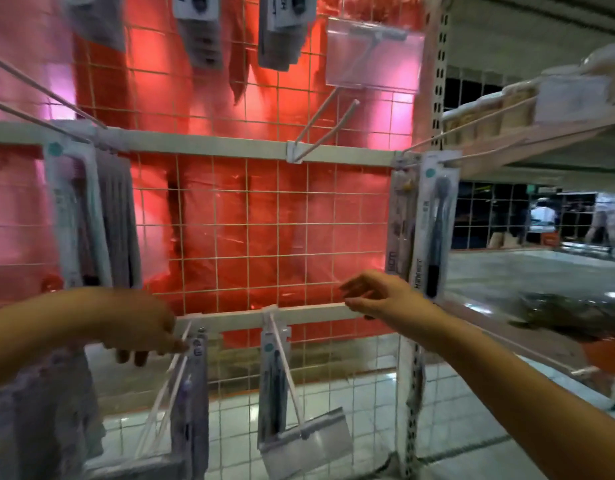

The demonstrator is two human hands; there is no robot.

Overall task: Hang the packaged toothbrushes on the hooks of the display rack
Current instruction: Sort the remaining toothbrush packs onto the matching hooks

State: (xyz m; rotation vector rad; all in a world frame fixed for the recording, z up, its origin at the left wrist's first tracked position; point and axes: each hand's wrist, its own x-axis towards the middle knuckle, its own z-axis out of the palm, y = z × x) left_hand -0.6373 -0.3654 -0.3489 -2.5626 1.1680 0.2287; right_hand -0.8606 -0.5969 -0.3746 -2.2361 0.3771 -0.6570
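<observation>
Two bare forearms enter from the bottom corners of the frame and reach toward a white wire-grid display rack [243, 209] backed by red sheeting. At lower left, the left hand [143, 327] has its fingers curled downward, with the fingertips touching the base of a white double-wire hook [167, 386] that slopes down toward the camera; whether it actually pinches the wire or a pack cannot be told through the blur. Just right of that hand, a packaged toothbrush [192, 393] with purple detail hangs on this hook, close to the lower crossbar [316, 315]. At centre right, the right hand [378, 296] is held in front of the grid, fingers loosely bent and spread, holding nothing, near the right end of the lower crossbar. Low centre, a second hook [285, 368] carries one dark toothbrush pack [273, 386] and ends in a clear price-tag holder [309, 441]. At middle left, several packs [88, 216] hang together from the upper crossbar [202, 147]. At middle right, two further packs [434, 226] hang beside the slotted upright post [437, 64]. An empty hook [325, 129] projects from the upper crossbar at centre, below another clear tag holder [373, 57]. More packs [202, 26] hang along the top edge, blurred. At upper right, a shelf [527, 140] carries pale containers, indistinct.
</observation>
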